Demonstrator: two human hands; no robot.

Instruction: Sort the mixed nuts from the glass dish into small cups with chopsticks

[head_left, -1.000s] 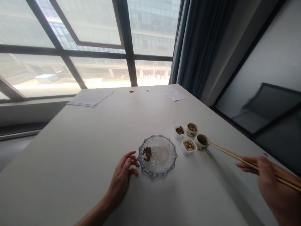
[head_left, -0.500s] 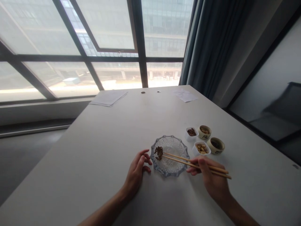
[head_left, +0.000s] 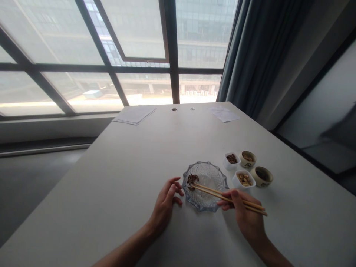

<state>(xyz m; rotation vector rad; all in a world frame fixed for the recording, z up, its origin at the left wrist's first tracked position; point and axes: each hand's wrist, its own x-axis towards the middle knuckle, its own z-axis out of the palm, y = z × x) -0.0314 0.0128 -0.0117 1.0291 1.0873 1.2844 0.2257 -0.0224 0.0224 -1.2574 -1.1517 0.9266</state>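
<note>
**Chopsticks [head_left: 209,189] down at the brown bits [head_left: 192,180] on a glass plate [head_left: 210,177]**

So, two chopsticks, thin and wooden-looking, were gripped in the right hand [head_left: 247,217], fingers wrapped round them, tips lowered to the brown bits at the plate's left side. Whether any were actually pinched couldn't be made out, and they couldn't be counted either, being all overlapped. The one plate, clear glass with a scalloped rim and ridged pattern, was set on a smooth white table [head_left: 155,148]; its near right edge was partly covered by the right hand. The left hand [head_left: 164,204] was held half open by the left rim, fingers loosely bent; contact there couldn't be told. Four small containers were bunched near the plate's right side: two squarish white tubs [head_left: 226,165], filled with dark strips [head_left: 231,158] and paler chunks [head_left: 244,179], and two round cream cups [head_left: 258,181]. One cup's dark contents [head_left: 260,173] couldn't be identified. Both forearms [head_left: 135,239] were cut off at the bottom.
</note>
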